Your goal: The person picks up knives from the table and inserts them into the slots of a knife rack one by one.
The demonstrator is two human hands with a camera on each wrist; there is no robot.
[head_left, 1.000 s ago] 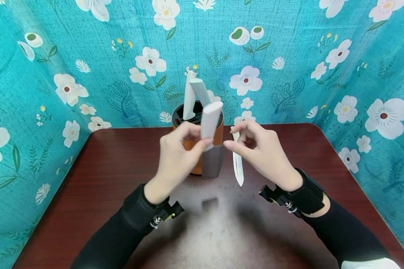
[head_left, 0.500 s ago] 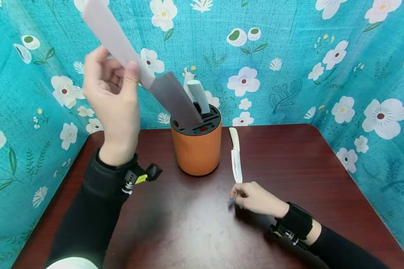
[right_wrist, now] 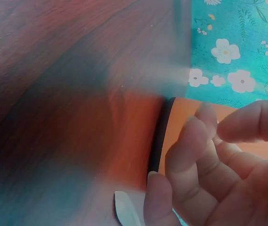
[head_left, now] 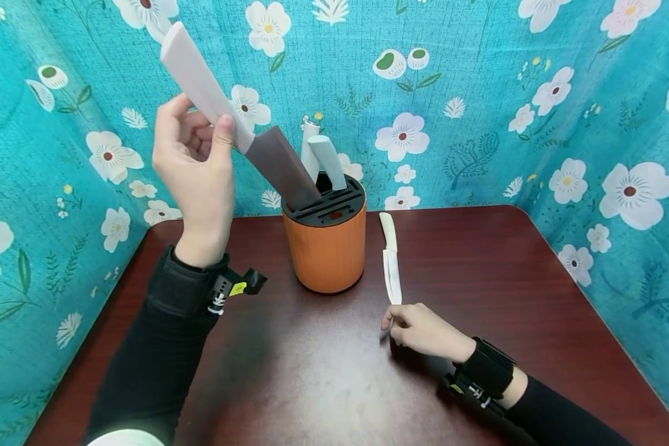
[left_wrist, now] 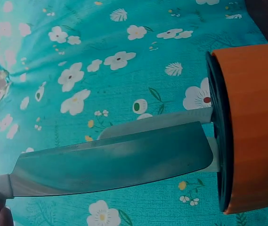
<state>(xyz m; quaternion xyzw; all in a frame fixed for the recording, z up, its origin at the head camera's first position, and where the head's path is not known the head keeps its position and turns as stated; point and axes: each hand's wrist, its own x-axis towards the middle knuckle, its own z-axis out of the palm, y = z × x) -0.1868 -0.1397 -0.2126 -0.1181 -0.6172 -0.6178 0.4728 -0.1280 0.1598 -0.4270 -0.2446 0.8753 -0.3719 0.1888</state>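
Raised at the left in the head view, my left hand grips the white handle of a broad-bladed kitchen knife. The blade slants down to the right, its end at the slotted black top of an orange knife block. In the left wrist view the blade shows whole, with its end just outside the slots. My right hand rests low over the table with loosely curled fingers, holding nothing visible. Near its fingertips is the tip of a narrow knife lying on the table.
Two pale handles stick up from the rear of the block. The dark red-brown table ends at a turquoise floral curtain behind and on both sides.
My left hand has lifted the broad knife up and left from in front of the block, bringing its blade end to the slots. My right hand has dropped from beside the block toward the table.
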